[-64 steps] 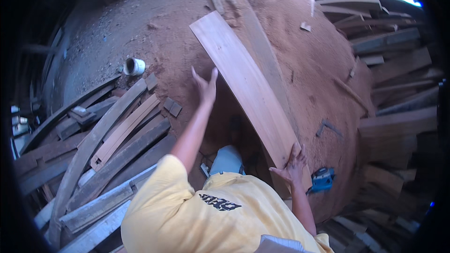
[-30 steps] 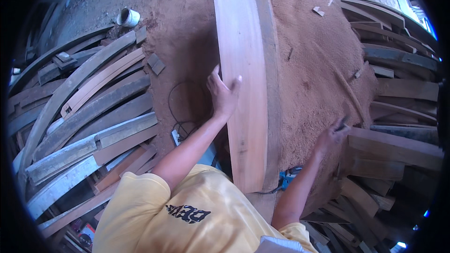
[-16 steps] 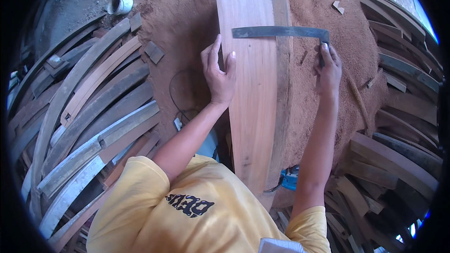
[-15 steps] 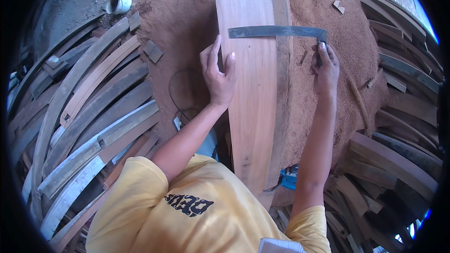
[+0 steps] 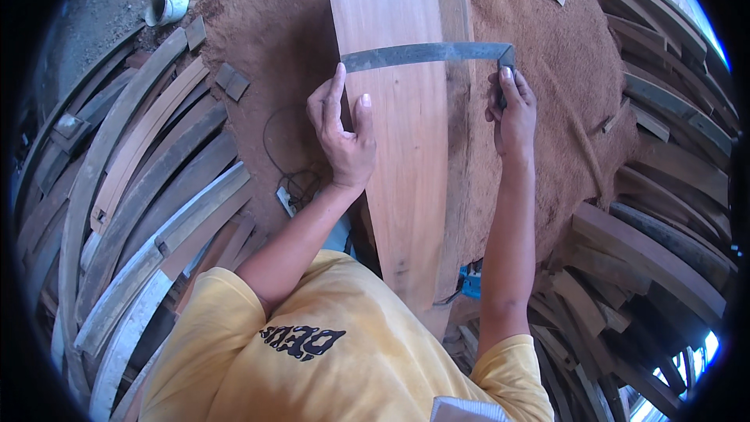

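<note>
A wide, pale brown wooden plank (image 5: 406, 141) runs lengthwise away from me, its darker, rougher side along the right. Across its face lies the dark metal blade of a try square (image 5: 422, 53). The blade's left end reaches the plank's left edge. Beyond the right edge, my right hand (image 5: 516, 113) is closed round the square's short handle, thumb on top. At the left edge my left hand (image 5: 342, 137) has its fingers apart and holds nothing. Its raised index fingertip is at the blade's end; I cannot tell whether they touch.
Curved wooden pieces are piled on the left (image 5: 148, 180) and the right (image 5: 648, 258). Reddish sawdust (image 5: 539, 133) covers the ground on both sides of the plank. A white bucket (image 5: 167, 8) lies tipped at far left. A blue power tool (image 5: 470, 281) and cables are near my body.
My right hand has slid the try square left across the plank, bringing its blade end to the left edge. My left hand stays beside that edge. The whole view has shifted somewhat.
</note>
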A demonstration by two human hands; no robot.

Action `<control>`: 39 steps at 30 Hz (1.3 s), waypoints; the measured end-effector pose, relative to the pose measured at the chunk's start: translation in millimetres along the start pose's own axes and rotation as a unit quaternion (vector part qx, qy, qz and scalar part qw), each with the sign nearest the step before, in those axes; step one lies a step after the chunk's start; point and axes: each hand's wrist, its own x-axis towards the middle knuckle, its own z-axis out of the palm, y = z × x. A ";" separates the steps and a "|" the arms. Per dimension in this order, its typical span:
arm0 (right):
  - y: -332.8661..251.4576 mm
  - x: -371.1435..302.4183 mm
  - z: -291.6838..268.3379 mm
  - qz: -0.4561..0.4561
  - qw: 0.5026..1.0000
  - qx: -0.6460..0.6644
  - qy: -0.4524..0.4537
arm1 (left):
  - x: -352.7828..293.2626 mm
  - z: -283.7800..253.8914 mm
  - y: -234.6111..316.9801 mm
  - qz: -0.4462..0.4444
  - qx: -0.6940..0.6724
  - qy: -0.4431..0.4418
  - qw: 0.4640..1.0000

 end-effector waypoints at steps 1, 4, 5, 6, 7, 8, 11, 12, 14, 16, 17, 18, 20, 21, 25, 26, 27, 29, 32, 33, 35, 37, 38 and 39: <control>2.4 0.1 -1.0 0.002 1.000 0.006 -0.005 | 0.1 0.0 0.5 -0.002 -0.002 -0.001 1.000; 3.9 -4.7 -2.6 0.010 0.999 0.041 -0.008 | 0.6 -0.2 -0.3 -0.004 -0.004 -0.008 1.000; 3.8 -9.4 -2.4 0.014 0.998 0.063 0.001 | 0.7 -0.1 -0.5 -0.003 -0.006 -0.013 1.000; 2.3 -13.7 -1.8 0.017 0.996 0.085 0.008 | 0.9 0.7 -1.3 0.001 -0.003 -0.009 1.000; 0.5 -21.4 -6.0 -0.002 0.994 0.102 0.037 | 1.4 1.7 -2.0 0.005 -0.001 -0.003 1.000; 0.8 -35.5 -16.4 -0.022 0.990 0.119 0.068 | 1.7 2.6 -2.4 0.010 0.001 0.003 1.000; 23.9 -74.5 -78.0 -0.143 0.973 0.134 0.125 | 1.4 4.6 -5.4 0.018 0.007 -0.003 1.000; 21.5 -94.2 -85.2 -0.159 0.959 -0.019 0.234 | 1.1 5.1 -7.1 0.011 -0.003 -0.003 1.000; 24.8 -141.1 -102.2 -0.124 0.898 -0.180 0.381 | -1.0 6.1 -9.0 -0.002 -0.027 -0.005 1.000; 54.7 -198.6 -114.4 -0.070 0.882 -0.254 0.392 | -2.8 12.0 -11.2 -0.024 -0.058 -0.003 0.998; 75.1 -233.1 -112.0 -0.062 0.877 -0.320 0.354 | -2.3 14.7 -12.4 -0.034 -0.073 0.002 0.997; 105.0 -268.7 -110.5 -0.050 0.879 -0.378 0.285 | -3.3 17.8 -13.3 -0.033 -0.077 0.002 0.996; 156.2 -338.9 -78.2 -0.066 0.895 -0.410 0.165 | -3.2 17.6 -14.1 -0.033 -0.079 0.012 0.996; 164.3 -370.2 -59.9 -0.073 0.886 -0.446 0.098 | -3.3 11.1 -10.4 -0.077 -0.069 -0.017 0.994; 197.4 -443.0 0.9 -0.061 0.741 -0.664 0.076 | -28.1 -0.3 -39.1 -0.242 -0.250 -0.038 0.937; 202.9 -444.5 -1.7 -0.058 0.753 -0.650 0.085 | -50.9 -21.2 -45.5 -0.260 -0.268 -0.058 0.926; 204.9 -446.1 -2.3 -0.046 0.765 -0.634 0.101 | -82.8 -38.9 -46.3 -0.276 -0.285 -0.091 0.913; 209.8 -445.4 -4.2 -0.019 0.801 -0.585 0.122 | -157.9 -64.4 -50.6 -0.324 -0.279 -0.212 0.879; 209.9 -455.0 -11.8 -0.010 0.844 -0.531 0.078 | -266.9 -130.4 -87.2 -0.426 -0.264 -0.342 0.795; 207.4 -454.4 -11.0 -0.017 0.847 -0.527 0.064 | -301.0 -148.3 -99.4 -0.445 -0.268 -0.359 0.776; 203.7 -445.2 -2.9 -0.026 0.856 -0.515 0.040 | -351.8 -182.0 -90.0 -0.453 -0.300 -0.369 0.754; 206.8 -453.2 -2.4 -0.015 0.870 -0.492 0.026 | -393.8 -198.0 -88.1 -0.421 -0.354 -0.394 0.736; 215.4 -456.0 -4.1 -0.031 0.914 -0.404 -0.014 | -411.4 -198.4 -86.4 -0.392 -0.389 -0.393 0.735; 226.0 -452.3 -8.0 -0.048 0.947 -0.314 -0.052 | -421.8 -196.6 -85.7 -0.361 -0.424 -0.394 0.731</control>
